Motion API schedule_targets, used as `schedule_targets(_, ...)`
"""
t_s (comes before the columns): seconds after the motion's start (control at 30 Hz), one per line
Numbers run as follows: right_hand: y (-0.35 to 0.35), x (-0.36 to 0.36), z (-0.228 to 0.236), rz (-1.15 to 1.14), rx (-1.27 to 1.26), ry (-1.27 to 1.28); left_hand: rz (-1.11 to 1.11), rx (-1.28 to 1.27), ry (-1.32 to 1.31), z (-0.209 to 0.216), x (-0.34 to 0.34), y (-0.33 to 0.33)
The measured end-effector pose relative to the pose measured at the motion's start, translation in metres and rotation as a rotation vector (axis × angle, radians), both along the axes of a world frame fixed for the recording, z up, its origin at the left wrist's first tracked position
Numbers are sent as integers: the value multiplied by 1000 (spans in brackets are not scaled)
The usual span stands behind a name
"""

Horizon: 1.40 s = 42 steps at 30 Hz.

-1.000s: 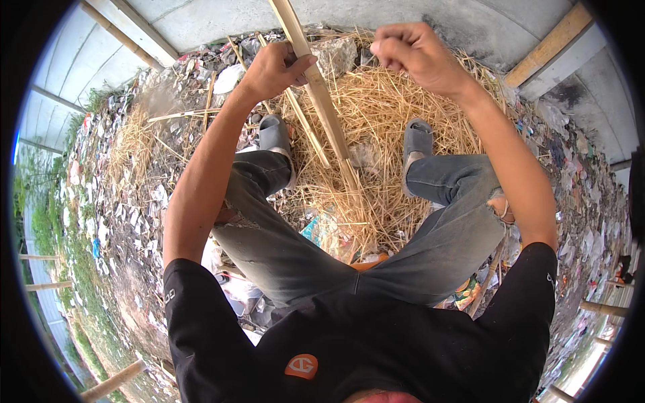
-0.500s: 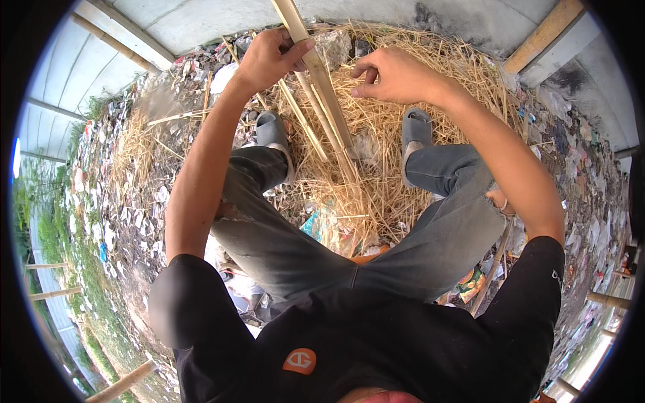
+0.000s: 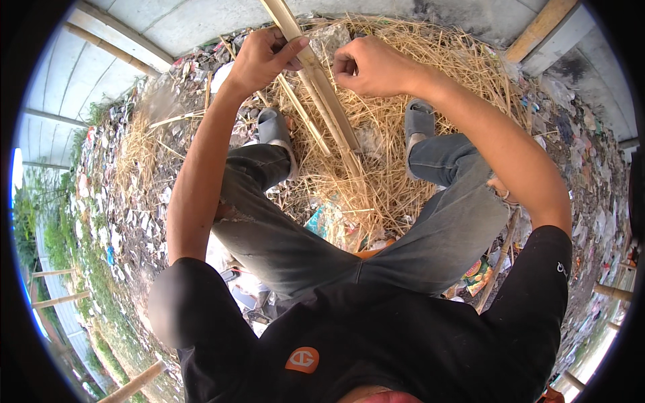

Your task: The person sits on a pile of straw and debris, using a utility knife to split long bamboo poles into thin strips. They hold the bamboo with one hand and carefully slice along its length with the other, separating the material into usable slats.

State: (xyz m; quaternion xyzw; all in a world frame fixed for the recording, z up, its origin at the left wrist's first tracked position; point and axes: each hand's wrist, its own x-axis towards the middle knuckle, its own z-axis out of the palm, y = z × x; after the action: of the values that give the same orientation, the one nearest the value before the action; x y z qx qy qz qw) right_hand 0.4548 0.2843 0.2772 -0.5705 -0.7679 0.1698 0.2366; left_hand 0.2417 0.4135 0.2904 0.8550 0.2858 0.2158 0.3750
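A long split bamboo strip (image 3: 336, 111) slants from the top of the view down between my feet. My left hand (image 3: 265, 60) grips it near its upper part, thumb on the face and fingers curled behind. Just right of the strip, my right hand (image 3: 373, 67) has its fingers curled in, apart from the strip; whether anything is in them is hidden. Beside the held strip lie a thinner bamboo strip (image 3: 306, 115) and yellow shavings (image 3: 390, 161) heaped on the ground.
My grey slippers (image 3: 273, 127) stand on either side of the strips. A grey panel wall (image 3: 215, 23) with bamboo poles (image 3: 544, 30) rises ahead. Litter (image 3: 134, 201) covers the ground at both sides; an orange item (image 3: 369, 253) lies between my thighs.
My right hand has moved left toward the strip and its fingers have curled in more. My left hand still holds the strip, shifted slightly left.
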Motion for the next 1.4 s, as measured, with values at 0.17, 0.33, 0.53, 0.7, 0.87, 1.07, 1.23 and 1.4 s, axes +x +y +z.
schedule_targets(0.17,-5,-3,-8,-22,-28,28,-7,-4,-20,3,6,-9)
schedule_targets(0.33,1,-1,-10,117,53,-60,-68,14,-32,-4,8,-3)
schedule_targets(0.53,1,-3,-3,133,-21,-143,-81,91,26,-2,10,-9)
schedule_targets(0.7,2,4,-2,80,-93,18,-87,87,-32,-3,14,-2)
schedule_targets(0.87,0,7,4,96,-13,51,-55,-75,-130,6,2,10)
schedule_targets(1.07,15,17,29,209,13,14,14,-229,-261,8,-18,39)
schedule_targets(1.23,-8,27,31,214,-403,-188,278,-118,-313,4,-79,91)
schedule_targets(1.4,-3,49,10,22,-166,-116,388,-145,-385,6,-74,70)
